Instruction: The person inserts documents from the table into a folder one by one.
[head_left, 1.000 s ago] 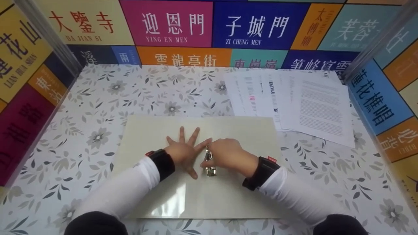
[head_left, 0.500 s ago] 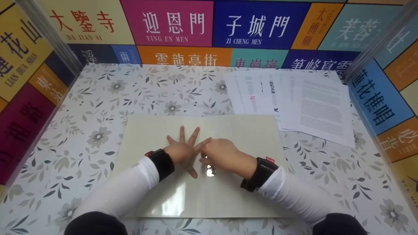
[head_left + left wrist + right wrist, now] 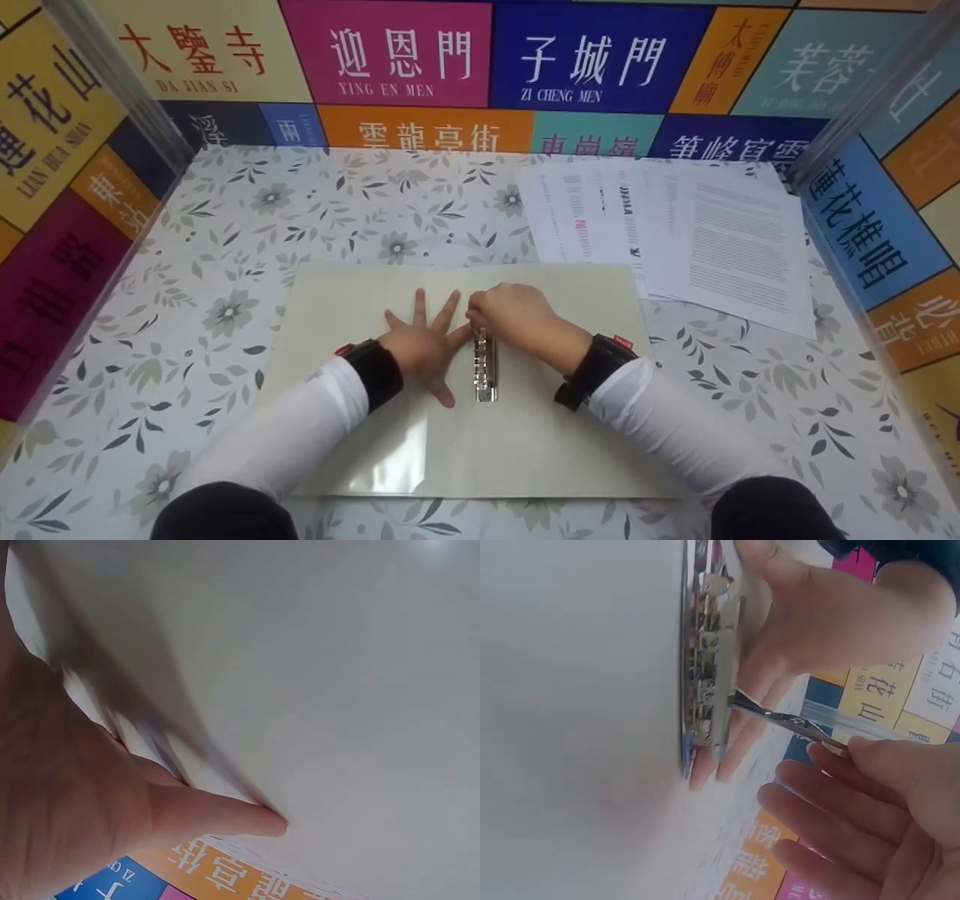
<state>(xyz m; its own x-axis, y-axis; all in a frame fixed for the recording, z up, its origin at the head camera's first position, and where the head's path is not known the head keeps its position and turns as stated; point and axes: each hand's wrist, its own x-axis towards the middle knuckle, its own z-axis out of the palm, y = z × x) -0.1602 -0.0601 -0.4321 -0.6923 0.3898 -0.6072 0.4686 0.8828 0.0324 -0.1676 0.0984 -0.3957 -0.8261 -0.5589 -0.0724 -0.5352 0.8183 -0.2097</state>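
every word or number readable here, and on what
"大鑒寺 DA JIAN SI": cream panel
"迎恩門 YING EN MEN": pink panel
"子城門 ZI CHENG MEN": blue panel
"蓮花山 LIAN HUA SHAN": yellow panel
"雲龍亭街": wide orange panel
"太傅廟": narrow orange panel
"東崗嶺": small teal panel
"蓮花樵唱": light-blue panel
"東站": left orange panel
"必背": right orange panel
Papers, red wrist tags: too small
Other panels: faint or cut off

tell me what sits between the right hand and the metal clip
A metal lever, pinched by the right hand, spans the gap to the metal clip; the right wrist view shows it.
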